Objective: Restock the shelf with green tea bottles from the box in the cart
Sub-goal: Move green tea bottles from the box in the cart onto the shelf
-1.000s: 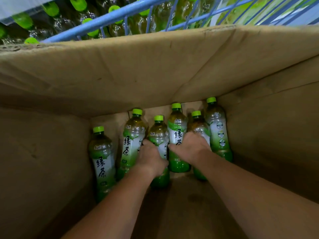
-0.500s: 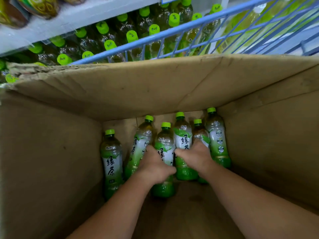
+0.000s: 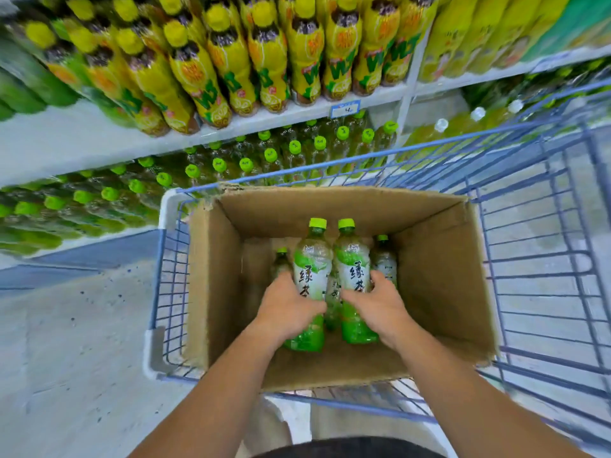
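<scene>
An open cardboard box (image 3: 439,279) sits in a blue wire cart (image 3: 545,259). My left hand (image 3: 286,309) grips one green tea bottle (image 3: 310,259) with a green cap, raised above the box floor. My right hand (image 3: 380,305) grips a second green tea bottle (image 3: 352,262) beside it. Other green tea bottles stay low in the box: one at the left (image 3: 281,261), one at the right (image 3: 384,259), one partly hidden between the held pair. The lower shelf (image 3: 99,238) beyond the cart holds rows of green-capped tea bottles (image 3: 271,157).
The upper shelf (image 3: 297,112) carries yellow-labelled bottles (image 3: 264,61) and a small price tag (image 3: 345,110). White-capped bottles (image 3: 476,115) stand at the right on the lower level. Grey floor (image 3: 66,342) lies left of the cart. The cart's near rim (image 3: 347,406) is just in front of my body.
Both hands have lifted a bottle each up from the bottom row of the box. The view has pulled back and up, so the cart, the floor and the shelves now show.
</scene>
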A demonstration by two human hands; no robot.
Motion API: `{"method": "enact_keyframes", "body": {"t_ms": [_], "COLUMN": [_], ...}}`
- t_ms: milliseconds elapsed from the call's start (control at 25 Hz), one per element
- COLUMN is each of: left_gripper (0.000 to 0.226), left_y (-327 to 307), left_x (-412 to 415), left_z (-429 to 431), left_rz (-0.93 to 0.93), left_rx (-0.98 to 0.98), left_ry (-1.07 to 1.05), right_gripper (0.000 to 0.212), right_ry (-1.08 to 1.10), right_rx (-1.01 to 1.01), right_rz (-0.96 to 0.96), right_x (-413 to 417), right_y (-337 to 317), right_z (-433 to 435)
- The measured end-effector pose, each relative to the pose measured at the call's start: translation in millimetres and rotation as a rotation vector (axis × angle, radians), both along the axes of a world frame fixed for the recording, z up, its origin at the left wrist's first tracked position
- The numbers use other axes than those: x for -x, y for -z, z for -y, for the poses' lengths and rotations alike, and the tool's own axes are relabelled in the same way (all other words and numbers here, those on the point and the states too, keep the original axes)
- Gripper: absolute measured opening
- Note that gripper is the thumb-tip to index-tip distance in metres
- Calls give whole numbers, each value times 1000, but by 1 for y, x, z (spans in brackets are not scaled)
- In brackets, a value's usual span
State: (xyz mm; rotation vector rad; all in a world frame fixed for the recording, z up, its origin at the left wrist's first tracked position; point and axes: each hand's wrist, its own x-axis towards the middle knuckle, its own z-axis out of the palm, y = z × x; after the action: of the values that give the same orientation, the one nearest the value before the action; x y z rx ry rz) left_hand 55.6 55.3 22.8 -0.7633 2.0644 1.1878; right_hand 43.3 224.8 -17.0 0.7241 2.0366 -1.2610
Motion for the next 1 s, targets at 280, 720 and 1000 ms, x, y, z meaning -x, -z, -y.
{"method": "enact_keyframes", "body": {"t_ms": [280, 720, 1000], "left_gripper": [46, 43, 47], "left_y": [-94, -171, -161], "left_x": [-35, -99, -109], "left_z": [59, 257, 400], "left_rz": [-215, -468, -472], "left_rx": [-47, -53, 20], "left_ry": [-181, -361, -418], "right_gripper": [31, 36, 31], "right_ry": [-159, -309, -330], "right_rx": [4, -11, 60], "right_rz": [-168, -390, -413], "right_x": [-15, -39, -33], "right_y": [-104, -207, -204], "right_z": [42, 228, 384]}}
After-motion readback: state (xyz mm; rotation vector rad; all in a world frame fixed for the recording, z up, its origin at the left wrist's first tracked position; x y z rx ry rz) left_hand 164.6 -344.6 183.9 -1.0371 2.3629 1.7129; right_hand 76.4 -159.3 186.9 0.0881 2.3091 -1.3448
